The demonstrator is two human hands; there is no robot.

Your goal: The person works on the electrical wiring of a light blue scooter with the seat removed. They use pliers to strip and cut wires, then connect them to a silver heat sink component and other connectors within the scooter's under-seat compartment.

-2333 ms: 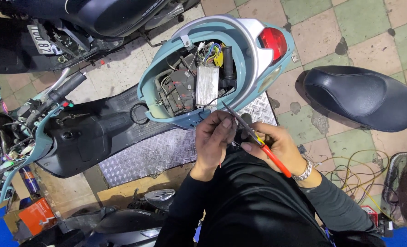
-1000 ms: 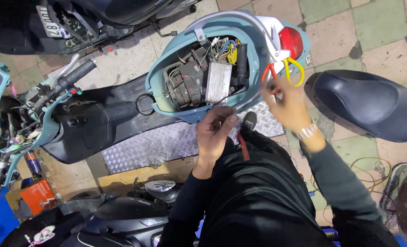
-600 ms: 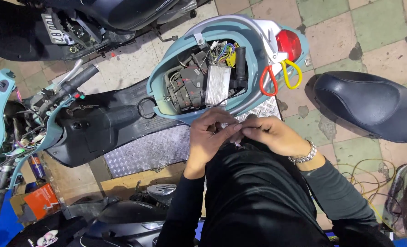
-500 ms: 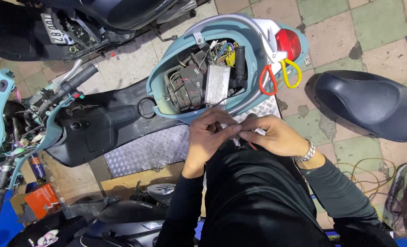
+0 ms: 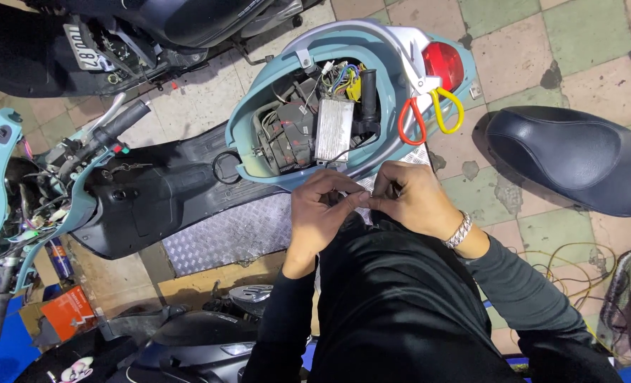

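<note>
So the whole thing sits right at the edge of the opened seat compartment (image 5: 308, 128) of the light-blue scooter (image 5: 401, 42). A thin dark wire (image 5: 349, 154) is being pinched between both hands just below the compartment rim. The left hand (image 5: 322, 216) is closed on it with thumb and forefinger tips, and the right hand (image 5: 415, 202) is closed the same way, fingertips of the two hands meeting almost nose to nose. What exactly is held at the meeting point can't be made out, since it's hidden by the fingers; probably the wire's end.

The relation that matters: the wire is seen running up and away from the grip, toward the silver controller box (image 5: 334, 128) inside the compartment, so its long axis points roughly from the pinch up into the scooter. Both hands are about equally near to it, the left a touch closer to where the wire comes out over the rim.

The red-and-yellow-handled cutters (image 5: 429, 117) are left hanging on the tail, beside the red tail light (image 5: 443, 65), just up and right of the right hand, untouched. The removed black seat (image 5: 574, 159) is lying on the tiled floor (image 5: 592, 42), well apart to the right. A chequer-plate ramp (image 5: 230, 237) is seen under the scooter, just left of the left hand. A metal watch band (image 5: 459, 230) is worn on the right wrist.
</note>
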